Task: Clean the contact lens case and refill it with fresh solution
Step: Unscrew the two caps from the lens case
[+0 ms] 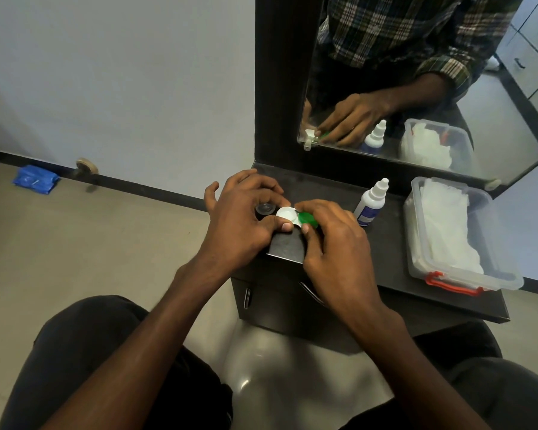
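Two hands meet over a contact lens case (292, 216) at the near left corner of a dark vanity shelf (389, 243): the left hand (243, 218) pinches its white end, the right hand (330, 240) grips the green cap (307, 219). At three o'clock of the case stands a solution bottle (371, 202); farther right, a clear tissue box (457, 234). A mirror (448, 88) rises at twelve o'clock.

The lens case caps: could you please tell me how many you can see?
2: a white cap under the left hand and a green cap gripped by the right hand.
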